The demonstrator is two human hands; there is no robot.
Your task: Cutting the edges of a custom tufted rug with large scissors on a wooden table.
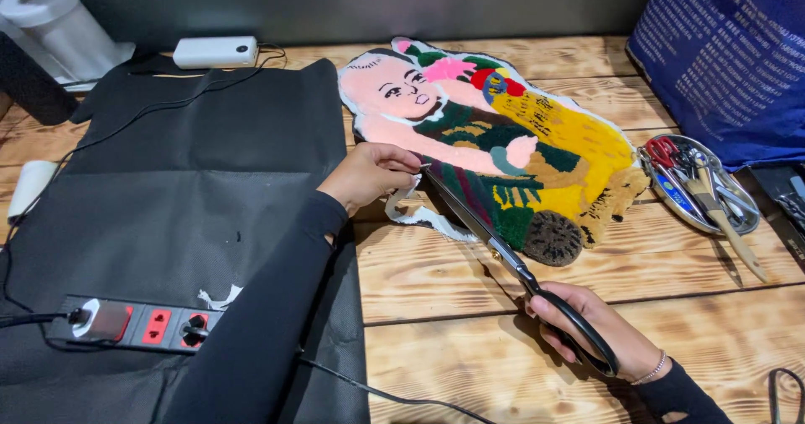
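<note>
At the lower right of the frame, the right hand [597, 330] is closed through the black handles of the long scissors [495, 244]. Their blades point up-left to the tufted rug [537, 151] in the upper middle. The left hand [369, 175] pinches the white edge strip [419, 210] there. Black cloth [193, 189] covers the left side.
</note>
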